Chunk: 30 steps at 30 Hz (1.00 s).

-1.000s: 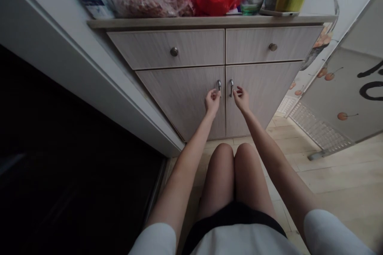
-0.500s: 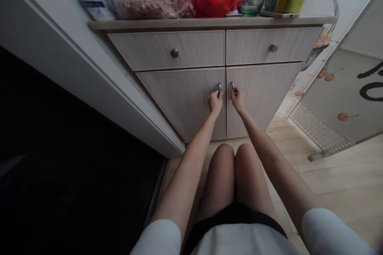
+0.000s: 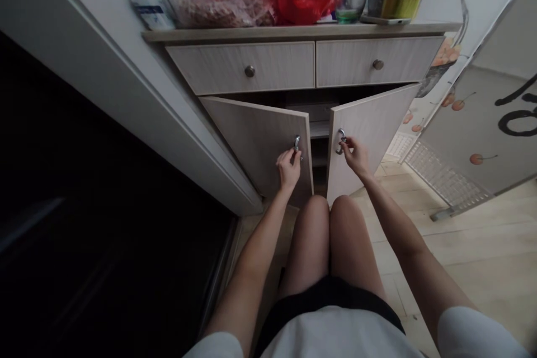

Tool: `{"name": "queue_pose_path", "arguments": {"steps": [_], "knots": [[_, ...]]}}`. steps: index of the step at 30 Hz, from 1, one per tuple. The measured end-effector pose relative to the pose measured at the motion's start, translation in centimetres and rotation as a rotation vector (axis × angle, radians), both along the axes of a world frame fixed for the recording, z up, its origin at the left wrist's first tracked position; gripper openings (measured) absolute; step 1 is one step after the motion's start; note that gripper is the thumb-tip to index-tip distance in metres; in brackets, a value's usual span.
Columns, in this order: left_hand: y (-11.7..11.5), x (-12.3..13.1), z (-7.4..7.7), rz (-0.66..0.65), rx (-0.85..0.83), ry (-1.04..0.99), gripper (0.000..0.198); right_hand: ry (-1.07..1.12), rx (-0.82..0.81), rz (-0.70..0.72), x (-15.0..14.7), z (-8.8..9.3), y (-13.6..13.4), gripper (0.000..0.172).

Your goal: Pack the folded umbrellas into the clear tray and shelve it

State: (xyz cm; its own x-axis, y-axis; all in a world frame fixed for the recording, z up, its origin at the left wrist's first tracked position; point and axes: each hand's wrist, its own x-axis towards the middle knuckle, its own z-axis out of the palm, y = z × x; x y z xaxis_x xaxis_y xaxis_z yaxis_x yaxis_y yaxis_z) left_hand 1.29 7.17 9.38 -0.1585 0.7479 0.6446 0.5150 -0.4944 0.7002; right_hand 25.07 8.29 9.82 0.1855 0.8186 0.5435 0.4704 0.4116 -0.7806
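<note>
We are drawing open the pale wood-grain left cabinet door (image 3: 255, 145) and right cabinet door (image 3: 371, 134), our left hand (image 3: 289, 170) curled just below its curved metal handle (image 3: 297, 142), our right hand (image 3: 356, 158) pinching the other curved metal handle (image 3: 340, 141), baring the dark shelved interior (image 3: 319, 145).

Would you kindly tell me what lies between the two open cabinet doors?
The head view shows an inner shelf with a pale flat object on it.

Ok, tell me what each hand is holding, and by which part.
The right hand pinches the lower end of the right cabinet door's metal handle. The left hand has its fingertips at the lower end of the left cabinet door's metal handle; whether it grips cannot be told.
</note>
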Motion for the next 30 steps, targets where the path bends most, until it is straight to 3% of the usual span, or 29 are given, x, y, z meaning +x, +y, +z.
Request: {"name": "queue_pose_path", "arguments": {"steps": [12, 22, 30], "knots": [[-7.9, -6.7, -1.1, 0.188, 0.117, 0.033, 0.037, -0.167, 0.056, -0.107, 7.4, 0.5, -10.7, 0.034], [-12.7, -15.3, -3.1, 0.51, 0.09, -0.063, 0.039, -0.239, 0.071, -0.312, 13.0, -0.8, -15.4, 0.03], [-14.4, -20.8, -2.5, 0.688, 0.07, -0.182, 0.034, -0.276, -0.014, -0.56, 19.8, -1.8, -18.0, 0.038]]}}
